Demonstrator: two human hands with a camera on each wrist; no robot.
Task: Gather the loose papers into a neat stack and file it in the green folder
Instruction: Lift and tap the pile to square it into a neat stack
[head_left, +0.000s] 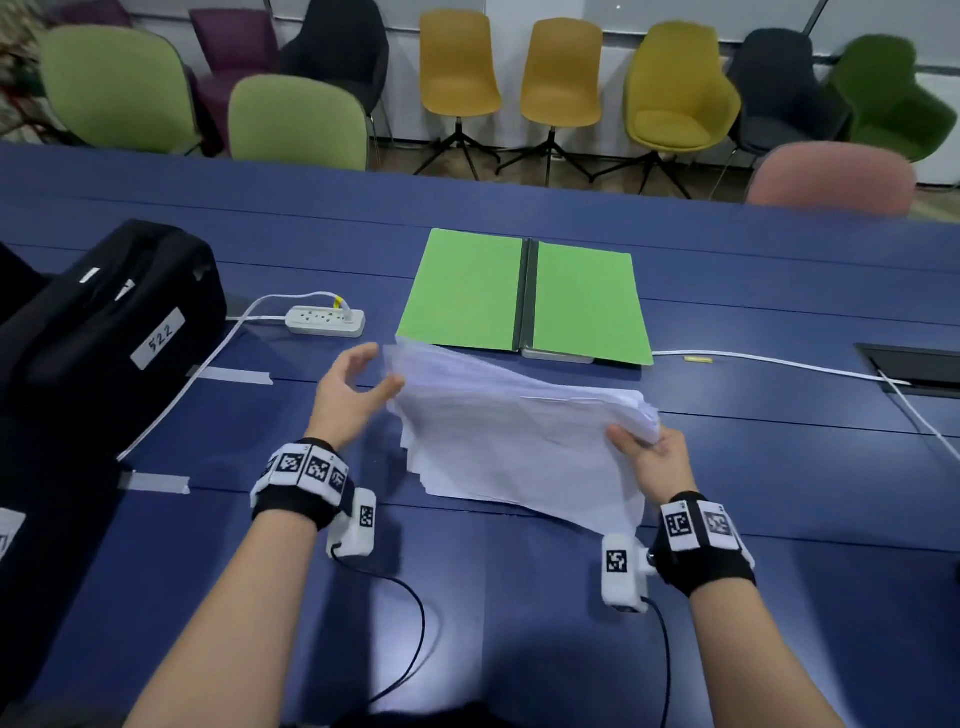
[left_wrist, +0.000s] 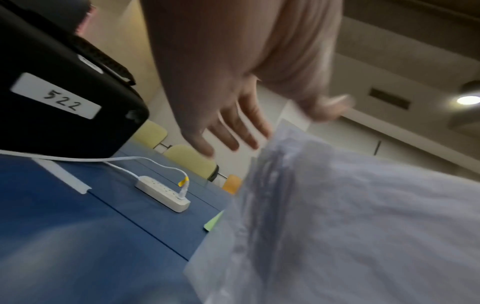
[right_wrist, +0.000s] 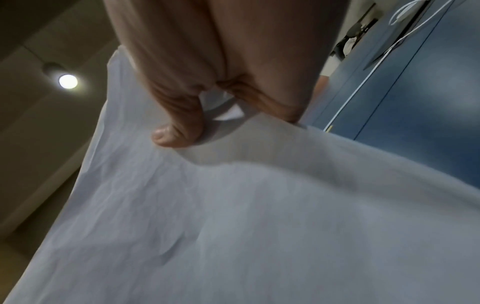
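A thick stack of white papers (head_left: 514, 431) is lifted off the blue table, its sheets fanned and uneven at the near left edge. My right hand (head_left: 644, 452) grips the stack's right edge, thumb on top (right_wrist: 176, 135). My left hand (head_left: 358, 384) is at the stack's left edge with fingers spread and straight (left_wrist: 233, 133), the thumb touching the paper (left_wrist: 337, 205). The green folder (head_left: 524, 296) lies open and flat on the table just beyond the papers, dark spine in the middle.
A black bag (head_left: 104, 312) labelled 522 sits at the left. A white power strip (head_left: 324, 319) with its cable lies left of the folder. Another white cable (head_left: 779, 364) runs right toward a table hatch (head_left: 914, 369). Chairs line the far side.
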